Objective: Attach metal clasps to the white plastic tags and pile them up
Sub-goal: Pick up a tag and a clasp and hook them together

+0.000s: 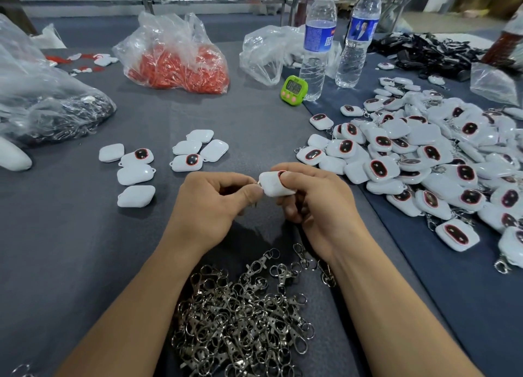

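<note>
White tag (276,183) in right hand (314,207), left hand (209,204) prob. pinching clasp (257,183).

Grey table (85,235): clasp heap (243,320), tag pile (424,156), loose tags (135,174), red-filled bag (181,62), bottles (318,45), timer (293,90).

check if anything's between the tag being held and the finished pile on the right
Nothing visible: the tag, held by the right hand, has only bare table before the pile.

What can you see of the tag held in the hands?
The white plastic tag is a rounded, glossy case held above the grey table. The right hand grips it, thumb covering most of its red-ringed window. The left hand pinches a metal clasp at its left corner; attachment cannot be told.
</note>
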Available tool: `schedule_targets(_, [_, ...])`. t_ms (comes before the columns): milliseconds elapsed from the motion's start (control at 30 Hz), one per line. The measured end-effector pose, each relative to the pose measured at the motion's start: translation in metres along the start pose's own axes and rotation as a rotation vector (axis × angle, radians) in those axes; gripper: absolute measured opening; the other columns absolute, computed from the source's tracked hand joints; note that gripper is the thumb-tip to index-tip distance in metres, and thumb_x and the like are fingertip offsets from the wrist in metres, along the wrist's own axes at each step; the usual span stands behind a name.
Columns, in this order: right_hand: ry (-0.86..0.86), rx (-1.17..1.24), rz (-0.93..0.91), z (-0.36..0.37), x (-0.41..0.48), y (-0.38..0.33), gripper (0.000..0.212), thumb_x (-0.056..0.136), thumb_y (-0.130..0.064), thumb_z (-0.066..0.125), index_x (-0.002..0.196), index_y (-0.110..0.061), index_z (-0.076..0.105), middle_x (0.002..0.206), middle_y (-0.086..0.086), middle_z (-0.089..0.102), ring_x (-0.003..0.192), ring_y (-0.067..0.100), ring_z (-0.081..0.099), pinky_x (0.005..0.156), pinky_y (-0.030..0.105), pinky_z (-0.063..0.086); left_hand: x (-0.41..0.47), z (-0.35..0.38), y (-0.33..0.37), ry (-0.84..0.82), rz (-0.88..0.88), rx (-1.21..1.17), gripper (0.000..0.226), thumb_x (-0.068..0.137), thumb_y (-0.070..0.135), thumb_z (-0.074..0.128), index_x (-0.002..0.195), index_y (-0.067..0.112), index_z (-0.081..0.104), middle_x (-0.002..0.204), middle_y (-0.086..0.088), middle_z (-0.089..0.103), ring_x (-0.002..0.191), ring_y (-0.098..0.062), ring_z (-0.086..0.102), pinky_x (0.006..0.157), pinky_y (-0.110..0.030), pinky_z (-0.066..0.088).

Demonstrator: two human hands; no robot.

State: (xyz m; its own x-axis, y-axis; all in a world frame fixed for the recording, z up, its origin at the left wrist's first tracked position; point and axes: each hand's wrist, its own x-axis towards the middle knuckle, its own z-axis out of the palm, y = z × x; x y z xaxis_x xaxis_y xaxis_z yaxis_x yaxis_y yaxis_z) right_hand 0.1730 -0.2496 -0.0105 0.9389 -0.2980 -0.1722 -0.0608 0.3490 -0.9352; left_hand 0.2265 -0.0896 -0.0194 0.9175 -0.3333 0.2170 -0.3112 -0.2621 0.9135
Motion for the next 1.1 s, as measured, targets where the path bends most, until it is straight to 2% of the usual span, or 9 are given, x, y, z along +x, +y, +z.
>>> schedule_targets(167, [0.007, 0.005, -0.017, 0.0, 0.001, 0.001, 0.023, 0.088, 0.002, 0.058, 0.082, -0.01, 0.077, 0.064, 0.014, 0.063, 0.039, 0.013, 0.041, 0.039, 0.019, 0.027, 0.001, -0.002, 0.0, -0.034, -0.032, -0.03, 0.018, 0.081, 0.022, 0.083, 0.073, 0.037, 0.079, 0.059, 0.008, 0.069, 0.049, -0.002, 0.054, 0.052, -0.011, 0.043])
schedule_targets(400, [0.01, -0.065, -0.038, 0.005, 0.001, 0.005, 0.016, 0.09, 0.002, 0.059, 0.093, -0.005, 0.073, 0.066, 0.015, 0.063, 0.04, 0.013, 0.043, 0.04, 0.019, 0.027, -0.009, 0.002, -0.004, 0.11, 0.281, 0.455, 0.01, 0.08, 0.035, 0.072, 0.084, 0.028, 0.078, 0.065, 0.009, 0.062, 0.064, -0.012, 0.056, 0.06, -0.027, 0.041])
schedule_targets(467, [0.009, -0.019, -0.009, 0.005, 0.001, 0.005, 0.018, 0.092, 0.002, 0.058, 0.091, -0.007, 0.074, 0.062, 0.011, 0.063, 0.04, 0.011, 0.045, 0.04, 0.018, 0.029, -0.006, 0.002, -0.002, 0.108, 0.196, 0.316, 0.002, 0.081, 0.03, 0.078, 0.081, 0.032, 0.078, 0.066, 0.013, 0.067, 0.062, -0.006, 0.06, 0.058, -0.018, 0.042])
schedule_targets(533, [0.0, 0.079, 0.037, 0.005, 0.001, 0.003, 0.022, 0.093, 0.001, 0.056, 0.088, -0.008, 0.076, 0.062, 0.008, 0.064, 0.042, 0.009, 0.048, 0.039, 0.017, 0.034, -0.003, 0.003, 0.001, 0.041, 0.03, 0.021, 0.019, 0.082, 0.017, 0.082, 0.077, 0.035, 0.08, 0.065, 0.015, 0.071, 0.056, 0.002, 0.059, 0.056, -0.01, 0.043])
schedule_targets(667, [-0.044, 0.254, 0.095, 0.005, 0.001, 0.0, 0.024, 0.093, 0.001, 0.052, 0.09, -0.005, 0.076, 0.059, 0.005, 0.062, 0.042, 0.009, 0.049, 0.039, 0.018, 0.036, 0.0, 0.006, 0.01, -0.102, -0.199, -0.374, 0.009, 0.079, 0.017, 0.079, 0.079, 0.025, 0.084, 0.059, 0.001, 0.065, 0.054, -0.009, 0.051, 0.052, -0.016, 0.044])
schedule_targets(767, [-0.057, 0.285, 0.095, 0.005, 0.0, 0.001, 0.025, 0.093, 0.001, 0.052, 0.088, -0.005, 0.075, 0.059, 0.005, 0.062, 0.042, 0.009, 0.049, 0.04, 0.019, 0.035, -0.001, 0.007, 0.012, -0.095, -0.211, -0.426, 0.007, 0.076, 0.023, 0.077, 0.077, 0.022, 0.084, 0.055, 0.002, 0.06, 0.05, -0.006, 0.047, 0.048, -0.014, 0.039])
schedule_targets(900, [0.016, 0.154, 0.005, 0.006, 0.001, 0.002, 0.022, 0.092, 0.001, 0.055, 0.089, -0.008, 0.075, 0.061, 0.006, 0.062, 0.041, 0.01, 0.044, 0.047, 0.022, 0.03, -0.003, 0.008, 0.009, 0.055, -0.077, -0.116, 0.02, 0.086, 0.016, 0.078, 0.074, 0.032, 0.082, 0.053, 0.009, 0.06, 0.049, -0.003, 0.046, 0.049, -0.014, 0.037])
schedule_targets(1000, [0.045, -0.024, -0.161, 0.008, 0.002, 0.006, 0.022, 0.091, 0.002, 0.06, 0.087, -0.013, 0.074, 0.06, 0.0, 0.062, 0.041, 0.006, 0.044, 0.043, 0.016, 0.032, -0.008, 0.006, 0.006, 0.092, 0.127, 0.344, 0.02, 0.086, 0.029, 0.071, 0.069, 0.022, 0.077, 0.058, 0.005, 0.061, 0.055, -0.012, 0.052, 0.055, -0.028, 0.038])
schedule_targets(1100, [0.095, -0.322, -0.33, 0.01, 0.002, 0.013, 0.011, 0.084, -0.013, 0.068, 0.088, -0.019, 0.077, 0.056, -0.012, 0.059, 0.05, 0.004, 0.049, 0.055, 0.023, 0.042, -0.011, 0.007, 0.006, 0.061, 0.306, 0.759, 0.024, 0.087, 0.026, 0.061, 0.07, 0.015, 0.073, 0.062, 0.001, 0.056, 0.063, -0.026, 0.056, 0.057, -0.032, 0.03])
